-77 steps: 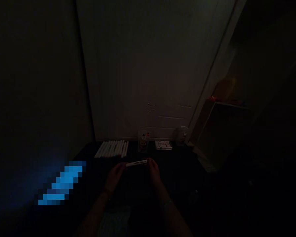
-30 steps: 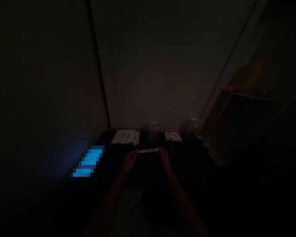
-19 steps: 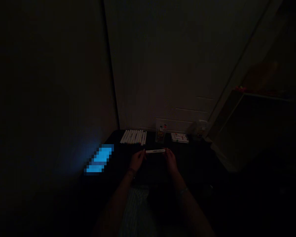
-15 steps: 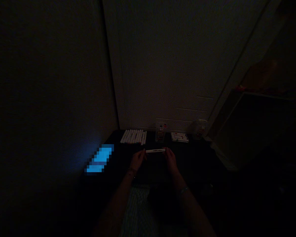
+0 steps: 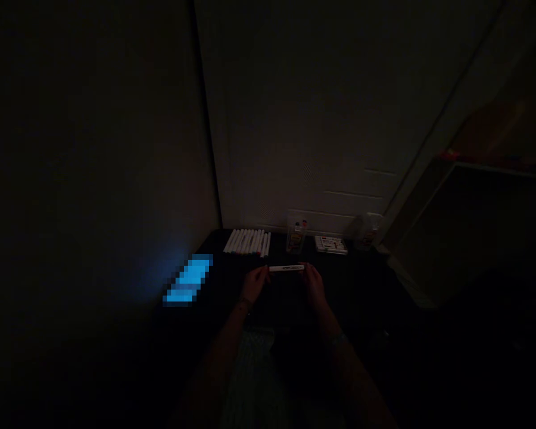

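The room is very dark. A white marker pen [image 5: 286, 269] is held level between both hands over a black surface [image 5: 366, 286]. My left hand [image 5: 254, 283] pinches its left end and my right hand [image 5: 314, 285] pinches its right end. Beyond the hands, a row of several white markers [image 5: 248, 241] lies side by side on the surface.
A small clear container with markers [image 5: 295, 237], a flat printed pack [image 5: 331, 244] and another clear container [image 5: 367, 232] stand by the wall. A glowing blue screen [image 5: 188, 280] lies at the left. A dark cabinet [image 5: 473, 226] stands at the right.
The marker stays held between both hands. The view has shifted, so everything sits further right and slightly higher in the frame than before.
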The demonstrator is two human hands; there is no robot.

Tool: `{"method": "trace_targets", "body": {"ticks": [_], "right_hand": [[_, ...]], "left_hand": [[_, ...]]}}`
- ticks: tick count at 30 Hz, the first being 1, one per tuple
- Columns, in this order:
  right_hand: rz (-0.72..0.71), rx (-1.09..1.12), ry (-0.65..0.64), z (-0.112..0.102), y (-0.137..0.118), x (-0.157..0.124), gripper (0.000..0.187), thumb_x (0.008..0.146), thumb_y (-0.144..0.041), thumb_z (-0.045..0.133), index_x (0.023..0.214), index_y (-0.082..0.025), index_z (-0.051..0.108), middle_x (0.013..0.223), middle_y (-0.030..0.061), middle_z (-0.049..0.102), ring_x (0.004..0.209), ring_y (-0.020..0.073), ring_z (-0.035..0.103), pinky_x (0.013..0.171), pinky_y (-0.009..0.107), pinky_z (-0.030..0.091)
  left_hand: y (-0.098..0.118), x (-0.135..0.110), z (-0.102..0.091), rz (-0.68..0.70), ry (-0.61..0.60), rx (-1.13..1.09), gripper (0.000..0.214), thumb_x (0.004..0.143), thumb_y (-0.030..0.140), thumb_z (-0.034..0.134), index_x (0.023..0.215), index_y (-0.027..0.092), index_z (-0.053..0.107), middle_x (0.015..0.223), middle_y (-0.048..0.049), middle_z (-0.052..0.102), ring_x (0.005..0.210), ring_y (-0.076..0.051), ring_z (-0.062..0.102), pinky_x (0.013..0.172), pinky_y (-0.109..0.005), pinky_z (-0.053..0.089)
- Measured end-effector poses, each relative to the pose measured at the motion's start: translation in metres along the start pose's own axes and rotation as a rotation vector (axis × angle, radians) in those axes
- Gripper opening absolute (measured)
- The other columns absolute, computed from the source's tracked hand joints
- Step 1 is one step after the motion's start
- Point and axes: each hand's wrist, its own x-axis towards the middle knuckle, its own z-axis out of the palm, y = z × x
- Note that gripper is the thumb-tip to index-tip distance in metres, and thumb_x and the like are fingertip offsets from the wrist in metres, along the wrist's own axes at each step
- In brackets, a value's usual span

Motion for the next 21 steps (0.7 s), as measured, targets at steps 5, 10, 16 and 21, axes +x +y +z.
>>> {"method": "trace_targets", "body": {"ticks": [5, 10, 16, 21], "right_hand": [[-0.013, 0.01, 0.03, 0.0023, -0.0023, -0.0022, 0.036, 0.071, -0.049, 0.053, 0.088, -0.019, 0.064, 0.087, 0.0034, 0.063, 0.08, 0.015, 0.056, 0.07, 0.025, 0.042], [-0.003, -0.021, 0.024, 0.0026, -0.0044, -0.003, 0.04, 0.071, -0.051, 0.053, 0.091, -0.018, 0.063, 0.088, 0.0045, 0.063, 0.08, 0.0155, 0.056, 0.068, 0.025, 0.043], [-0.011, -0.044, 0.036, 0.0017, -0.004, -0.0023, 0.039, 0.071, -0.051, 0.053, 0.09, -0.019, 0.063, 0.087, 0.0039, 0.064, 0.08, 0.0153, 0.056, 0.067, 0.024, 0.042], [-0.028, -0.006, 0.014, 0.0019, -0.0013, -0.0025, 0.038, 0.072, -0.049, 0.053, 0.091, -0.018, 0.063, 0.087, 0.0039, 0.063, 0.078, 0.0148, 0.056, 0.068, 0.025, 0.043]], "left_hand": [[-0.0014, 0.0007, -0.0003, 0.016, -0.014, -0.005, 0.047, 0.078, 0.051, 0.034, 0.071, 0.016, 0.064, 0.055, -0.0013, 0.058, 0.054, -0.012, 0.05, 0.055, -0.023, 0.037], [-0.0009, 0.0007, 0.0014, 0.012, 0.0, -0.023, 0.048, 0.077, 0.053, 0.035, 0.071, 0.016, 0.064, 0.054, -0.0012, 0.058, 0.054, -0.012, 0.05, 0.054, -0.023, 0.038], [-0.0004, 0.0003, 0.0017, 0.022, 0.001, -0.023, 0.051, 0.077, 0.056, 0.034, 0.067, 0.016, 0.064, 0.054, -0.0012, 0.059, 0.052, -0.012, 0.05, 0.054, -0.023, 0.037], [-0.0024, 0.0005, 0.0025, 0.014, 0.007, -0.036, 0.053, 0.076, 0.059, 0.033, 0.071, 0.016, 0.064, 0.051, 0.0, 0.057, 0.048, -0.01, 0.047, 0.05, -0.023, 0.034]]}}
